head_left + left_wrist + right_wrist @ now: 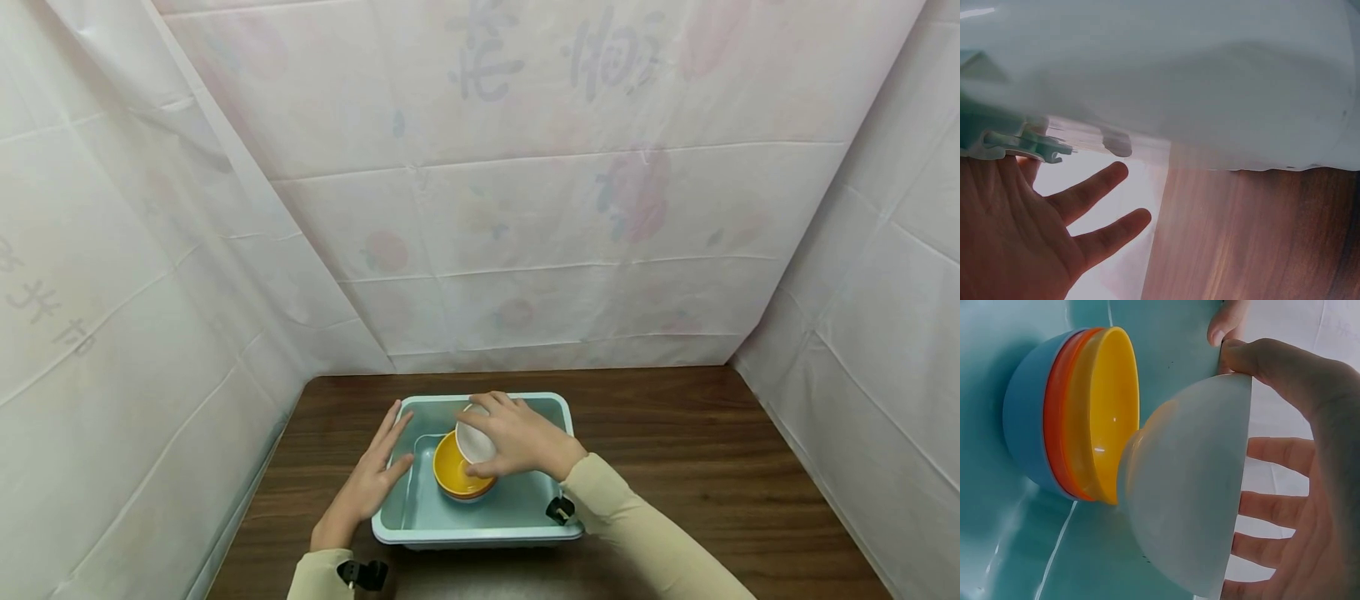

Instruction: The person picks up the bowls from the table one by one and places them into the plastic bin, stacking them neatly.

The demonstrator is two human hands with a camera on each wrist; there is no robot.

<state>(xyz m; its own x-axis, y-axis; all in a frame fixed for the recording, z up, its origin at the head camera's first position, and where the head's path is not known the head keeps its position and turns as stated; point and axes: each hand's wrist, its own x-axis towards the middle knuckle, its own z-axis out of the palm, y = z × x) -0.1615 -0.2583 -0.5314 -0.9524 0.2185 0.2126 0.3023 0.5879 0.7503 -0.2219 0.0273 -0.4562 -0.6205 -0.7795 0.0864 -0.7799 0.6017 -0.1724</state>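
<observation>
My right hand [521, 437] holds a white bowl [1185, 481] by its rim, fingers spread along one side and the thumb on the other. In the right wrist view the bowl stands on its side, its base at the edge of a yellow bowl [1115, 412]. That yellow bowl sits nested in an orange bowl [1063, 412] and a blue bowl [1025, 419]. The stack rests inside a pale blue-green basin [480, 534]. At the basin's left rim is my left hand [366, 482], its fingers straight and spread, holding nothing.
The basin stands on a dark wood-grain table [675, 467]. White printed sheets hang behind it [525, 208] and along the left [112, 292] and right sides [885, 317]. A small black device [363, 574] is strapped on the left wrist, another [560, 509] on the right.
</observation>
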